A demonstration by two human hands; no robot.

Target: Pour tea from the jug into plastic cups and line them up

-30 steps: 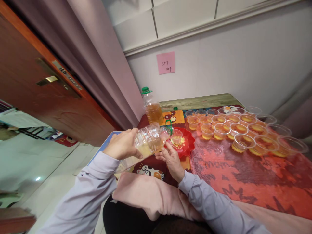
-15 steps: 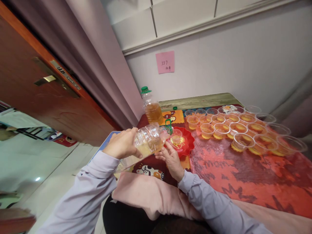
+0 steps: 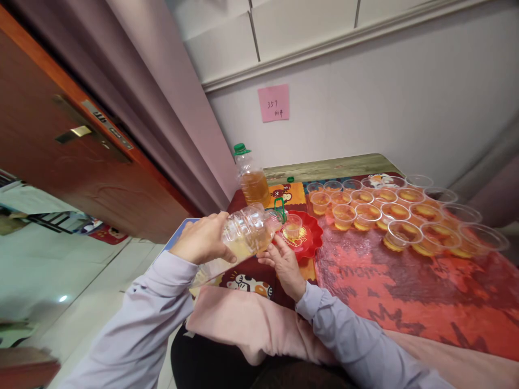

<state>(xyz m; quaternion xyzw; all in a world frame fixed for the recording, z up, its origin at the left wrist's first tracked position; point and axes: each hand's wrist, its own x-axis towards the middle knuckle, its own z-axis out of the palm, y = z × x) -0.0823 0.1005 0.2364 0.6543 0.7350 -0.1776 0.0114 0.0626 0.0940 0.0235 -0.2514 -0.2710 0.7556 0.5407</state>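
My left hand [image 3: 205,237] is wrapped round a big clear plastic bottle [image 3: 249,229] of pale yellow liquid. The bottle lies tilted almost level, its neck with a green ring handle [image 3: 280,208] pointing right. Close to the neck, my right hand [image 3: 283,265] supports the bottle's underside with its fingertips. Under the bottle's mouth, a small clear plastic cup [image 3: 293,226] stands on a red scalloped plate [image 3: 314,237]. Whether liquid is flowing at the mouth is too fine to make out.
Several clear cups [image 3: 367,216] of amber liquid stand in rows on the red plastic-covered tablecloth [image 3: 365,270]. A second bottle [image 3: 254,186] with a green cap stands upright at the back, near a loose green cap [image 3: 290,179]. Left are a curtain [image 3: 174,81] and wooden door [image 3: 60,146].
The view has shifted very slightly. Both hands, the tilted bottle and the cup on the plate keep their places.
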